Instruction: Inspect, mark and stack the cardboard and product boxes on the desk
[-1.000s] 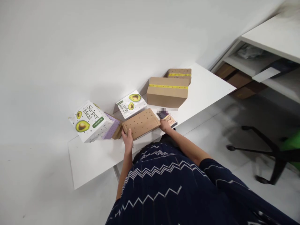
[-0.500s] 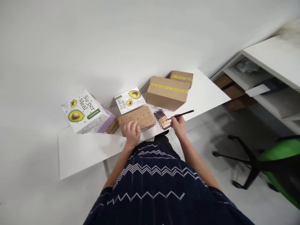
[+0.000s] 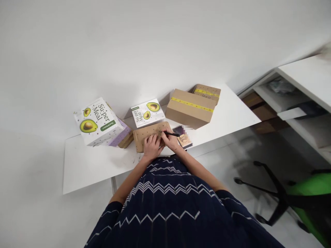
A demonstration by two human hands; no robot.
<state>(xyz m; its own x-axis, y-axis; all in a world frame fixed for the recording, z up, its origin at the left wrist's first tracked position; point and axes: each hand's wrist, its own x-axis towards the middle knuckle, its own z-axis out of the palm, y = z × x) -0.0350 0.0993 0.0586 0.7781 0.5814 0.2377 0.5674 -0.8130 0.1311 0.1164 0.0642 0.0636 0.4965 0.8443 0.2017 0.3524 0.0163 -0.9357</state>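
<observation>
A brown cardboard box (image 3: 140, 136) printed with small dark dots lies on the white table in front of me. My left hand (image 3: 152, 147) rests on its near side, fingers stretched out over the top. Close beside it, my right hand (image 3: 170, 140) grips a black pen (image 3: 172, 133), its tip at the box's top. My fingers hide what lies under the tip. To the right of the box is a dark, flat item with a tan part (image 3: 184, 139), partly blurred out.
White avocado-printed boxes stand behind (image 3: 148, 113) and to the left (image 3: 97, 120), the left one beside a purple box (image 3: 120, 134). Yellow-taped cartons (image 3: 190, 109) sit back right. A shelf unit (image 3: 305, 82) and green chair (image 3: 310, 186) are at the right, beyond the table (image 3: 88, 172).
My right hand has moved left with the pen, from above the dark flat item onto the brown box. My left hand has slid slightly right and now lies flatter.
</observation>
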